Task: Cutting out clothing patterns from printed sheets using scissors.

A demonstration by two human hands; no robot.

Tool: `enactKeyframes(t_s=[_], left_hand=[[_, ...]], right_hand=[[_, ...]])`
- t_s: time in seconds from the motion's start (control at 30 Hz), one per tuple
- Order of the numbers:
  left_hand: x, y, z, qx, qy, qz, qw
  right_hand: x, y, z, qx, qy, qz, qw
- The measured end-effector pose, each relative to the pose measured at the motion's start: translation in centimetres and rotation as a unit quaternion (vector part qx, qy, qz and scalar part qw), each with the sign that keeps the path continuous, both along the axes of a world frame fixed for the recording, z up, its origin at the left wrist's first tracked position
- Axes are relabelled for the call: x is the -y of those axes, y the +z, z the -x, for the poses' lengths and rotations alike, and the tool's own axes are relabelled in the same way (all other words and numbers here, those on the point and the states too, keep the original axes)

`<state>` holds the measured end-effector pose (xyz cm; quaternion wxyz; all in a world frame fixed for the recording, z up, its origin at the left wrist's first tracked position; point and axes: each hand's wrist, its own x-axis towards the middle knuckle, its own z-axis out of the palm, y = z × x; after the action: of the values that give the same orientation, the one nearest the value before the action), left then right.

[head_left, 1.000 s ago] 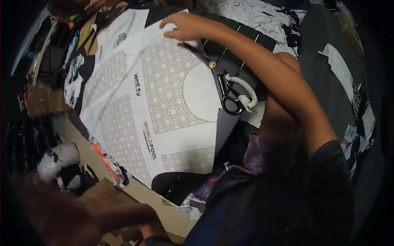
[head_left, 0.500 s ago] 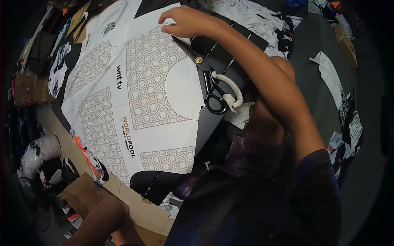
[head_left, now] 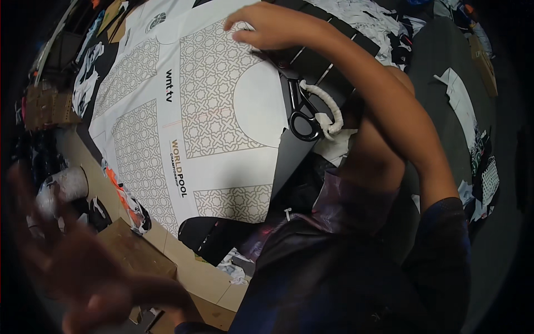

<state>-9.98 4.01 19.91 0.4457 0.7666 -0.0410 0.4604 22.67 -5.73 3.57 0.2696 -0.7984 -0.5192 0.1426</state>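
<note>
White fabric point(head_left: 211, 172) printed with beige star lattice panels and dark lettering lies spread in front of me. Over its far edge is my right hand point(head_left: 272, 26), thumb and forefinger apart, touching or just above the cloth. Large black scissors point(head_left: 295, 103) lie below that hand, white cloth wound around one handle loop; the hand and wrist partly cover the blades. My left hand point(head_left: 78, 267) is raised at the lower left, away from the fabric, blurred, its fingers spread with nothing visible in them.
Black material point(head_left: 289, 161) lies under the white fabric. White scraps point(head_left: 356, 25) are heaped at the far side, with more scraps point(head_left: 484, 183) at the right. A cardboard piece point(head_left: 136, 250) rests on the tiled floor point(head_left: 194, 267), near a wrapped roll point(head_left: 69, 183). My bare leg point(head_left: 372, 145) borders the scissors.
My left hand has swung up into view at the lower left, spreading its fingers. The view has shifted slightly; my right hand stays over the fabric's far edge, lower over the scissors' pivot.
</note>
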Motion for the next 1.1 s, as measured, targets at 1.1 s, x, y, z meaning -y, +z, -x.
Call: enactKeyframes(t_s=[1.1], left_hand=[[2.8, -19.1, -5.7, -0.303, -0.115, -0.241, 0.915]], right_hand=[[13.9, 3.0, 10.9, -0.030, -0.111, 0.154, 0.981]])
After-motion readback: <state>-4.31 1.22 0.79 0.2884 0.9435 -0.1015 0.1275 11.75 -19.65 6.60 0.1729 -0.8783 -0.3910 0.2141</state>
